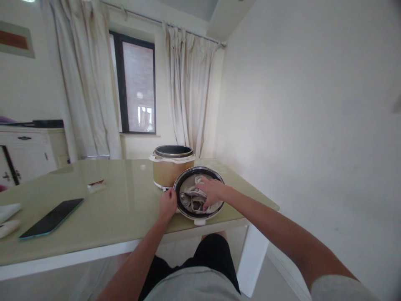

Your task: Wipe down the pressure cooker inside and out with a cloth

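A round pressure cooker lid point(184, 184) is tilted up at the table's near edge, its metal inner side and dark sealing ring facing me. My left hand point(168, 204) is closed on the lid's left rim. Against the inside of the lid, my right hand point(211, 191) presses a crumpled, pale cloth point(200, 198) with dark stains, fingers bent over it. Part of the cloth is hidden under that hand. Just behind the lid stands the gold and white electric pressure cooker point(164, 171), uncovered, with a dark inner pot showing at its top.
The table point(125, 196) has a glossy green top and a white edge. A dark tablet or phone point(52, 217) lies at the left, near white objects point(9, 217). A small packet point(96, 184) lies farther back. The wall point(297, 104) rises close on the right.
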{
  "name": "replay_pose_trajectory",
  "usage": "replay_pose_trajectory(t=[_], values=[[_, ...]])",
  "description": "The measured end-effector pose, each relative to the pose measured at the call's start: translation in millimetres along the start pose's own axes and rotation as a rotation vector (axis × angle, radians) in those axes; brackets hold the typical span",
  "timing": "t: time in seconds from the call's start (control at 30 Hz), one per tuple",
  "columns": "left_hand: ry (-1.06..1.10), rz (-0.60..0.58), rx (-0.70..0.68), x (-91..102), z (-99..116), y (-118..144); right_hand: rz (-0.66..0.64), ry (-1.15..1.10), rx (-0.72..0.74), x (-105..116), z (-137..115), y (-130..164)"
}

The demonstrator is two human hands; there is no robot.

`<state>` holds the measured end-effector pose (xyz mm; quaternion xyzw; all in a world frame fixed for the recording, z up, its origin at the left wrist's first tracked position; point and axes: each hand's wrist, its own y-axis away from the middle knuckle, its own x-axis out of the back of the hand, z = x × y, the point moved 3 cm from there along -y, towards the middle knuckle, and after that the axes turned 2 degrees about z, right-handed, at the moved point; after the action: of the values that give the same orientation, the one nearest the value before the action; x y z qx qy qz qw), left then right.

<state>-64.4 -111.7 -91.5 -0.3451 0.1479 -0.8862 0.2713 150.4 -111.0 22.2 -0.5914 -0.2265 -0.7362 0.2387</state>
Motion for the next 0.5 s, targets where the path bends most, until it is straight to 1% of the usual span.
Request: replay_pose_trajectory(t=[0.13,0.23,0.37,0.5], values=[[0.014,0.003,0.001,-0.3,-1.1,-0.2,-0.007,0.047,0.001,-2.1,-6.8,-1.7],[0.023,-0.004,0.004,0.1,-0.8,-0.4,0.019,0.101,0.013,-5.8,-9.7,-2.7],[0.023,-0.005,0.004,0.8,0.5,-0.5,0.050,0.129,0.048,-9.8,-4.1,-6.9],[0.015,-0.005,0.010,-1.0,0.9,0.0,0.121,0.142,-0.091,-6.6,10.8,-18.0]])
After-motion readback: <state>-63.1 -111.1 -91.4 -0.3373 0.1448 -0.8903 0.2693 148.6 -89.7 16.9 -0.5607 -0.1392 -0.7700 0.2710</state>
